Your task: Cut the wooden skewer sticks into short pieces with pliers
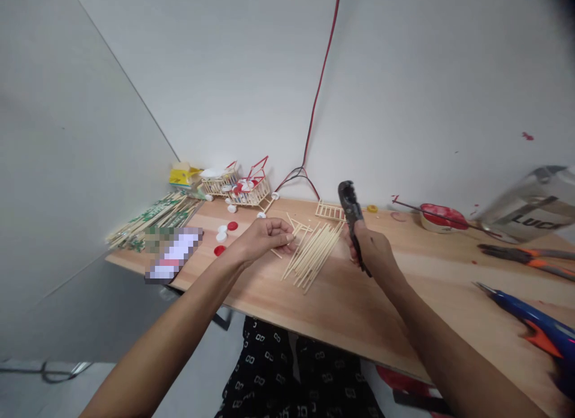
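My left hand (pixel 268 238) is closed, thumb and fingers pinched on a thin wooden stick beside a loose pile of wooden sticks (pixel 314 253). A few crossed stick pieces lie by its fingertips, and which of them it grips is partly hidden. In my right hand (pixel 376 250) is a black-handled plier-like cutting tool (pixel 350 203), held upright with its head pointing up, just right of the pile. Behind the pile, a small ladder-like stick panel (pixel 330 211) rests near the wall.
Two small stick-built carts (pixel 249 193) stand at the back left, near red and white bottle caps (pixel 232 226). Left are bundled skewers (pixel 144 220) and a phone (pixel 175 256). Orange-handled pliers (pixel 507 254), a blue glue gun (pixel 525 313), a red-stained tub (pixel 442 217) and a clear container (pixel 530 205) are right.
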{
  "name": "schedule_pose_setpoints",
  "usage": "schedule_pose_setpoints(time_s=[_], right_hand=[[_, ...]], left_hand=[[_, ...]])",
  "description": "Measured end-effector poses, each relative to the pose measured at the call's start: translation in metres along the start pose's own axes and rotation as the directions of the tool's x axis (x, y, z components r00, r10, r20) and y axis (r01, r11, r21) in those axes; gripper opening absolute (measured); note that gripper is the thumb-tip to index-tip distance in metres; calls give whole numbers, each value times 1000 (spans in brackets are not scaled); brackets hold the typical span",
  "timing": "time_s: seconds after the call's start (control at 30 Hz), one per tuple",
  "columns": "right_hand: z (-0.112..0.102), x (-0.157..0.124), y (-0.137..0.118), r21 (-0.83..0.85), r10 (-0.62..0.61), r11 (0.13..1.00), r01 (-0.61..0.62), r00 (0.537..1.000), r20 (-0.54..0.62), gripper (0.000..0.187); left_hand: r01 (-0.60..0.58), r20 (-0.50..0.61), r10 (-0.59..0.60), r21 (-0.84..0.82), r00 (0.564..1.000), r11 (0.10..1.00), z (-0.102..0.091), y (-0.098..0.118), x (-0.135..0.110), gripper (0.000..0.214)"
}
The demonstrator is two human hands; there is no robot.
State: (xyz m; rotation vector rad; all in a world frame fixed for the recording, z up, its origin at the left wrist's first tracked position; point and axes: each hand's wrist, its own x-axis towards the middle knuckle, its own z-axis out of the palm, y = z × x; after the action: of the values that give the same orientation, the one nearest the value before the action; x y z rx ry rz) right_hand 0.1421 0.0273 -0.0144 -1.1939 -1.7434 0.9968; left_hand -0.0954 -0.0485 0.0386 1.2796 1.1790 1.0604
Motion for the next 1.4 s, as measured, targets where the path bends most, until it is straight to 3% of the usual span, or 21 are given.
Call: schedule_pose_setpoints(time_s=[0.1, 0.23, 0.33, 0.37, 0.43, 0.5, 0.6, 0.8, 1.03, 1.23, 1.3, 1.4], right_hand=[[-2, 4, 3, 169, 112, 979, -116, 993, 33, 61], [2, 4, 3, 211, 98, 970, -118, 990, 101, 61], [6, 1, 1, 204, 75, 973, -107, 984, 159, 60], [7, 0, 1, 196, 72, 975, -105, 983, 168, 60], [9, -1, 0, 182, 64, 979, -97, 981, 181, 59], [10, -2, 1, 160, 60, 983, -90, 981, 187, 58], [11, -2, 3, 121, 66, 989, -89, 980, 186, 59], [11, -2, 5, 64, 41, 997, -53, 983, 179, 59], [11, 0, 6, 75, 54, 995, -68, 983, 173, 61], [11, -2, 4, 77, 34, 996, -49, 981, 190, 60], [12, -3, 3, 71, 21, 997, -36, 979, 201, 59], [13, -4, 1, 80, 16, 996, -34, 977, 213, 59]], left_hand=[[27, -17, -27, -35, 999, 999, -8, -7, 0, 32], [89, -110, -94, -49, 989, 995, -30, -18, 1, 37], [134, -278, -83, 170, 957, 976, -56, -25, 2, 29], [166, -359, -40, 327, 932, 930, -66, -27, 3, 22], [309, -499, 72, 637, 864, 706, -83, -32, 5, 13], [399, -553, 128, 724, 823, 563, -96, -37, 7, 8], [448, -571, 130, 747, 810, 492, -103, -47, 10, 4], [493, -577, 108, 769, 810, 407, -104, -60, 12, 8], [445, -542, 134, 787, 830, 426, -110, -54, 10, 11], [256, -388, 196, 837, 900, 484, -68, -53, 15, 12], [179, -302, 213, 872, 929, 455, -52, -57, 19, 10], [174, -271, 190, 894, 944, 412, -39, -62, 25, 7]])
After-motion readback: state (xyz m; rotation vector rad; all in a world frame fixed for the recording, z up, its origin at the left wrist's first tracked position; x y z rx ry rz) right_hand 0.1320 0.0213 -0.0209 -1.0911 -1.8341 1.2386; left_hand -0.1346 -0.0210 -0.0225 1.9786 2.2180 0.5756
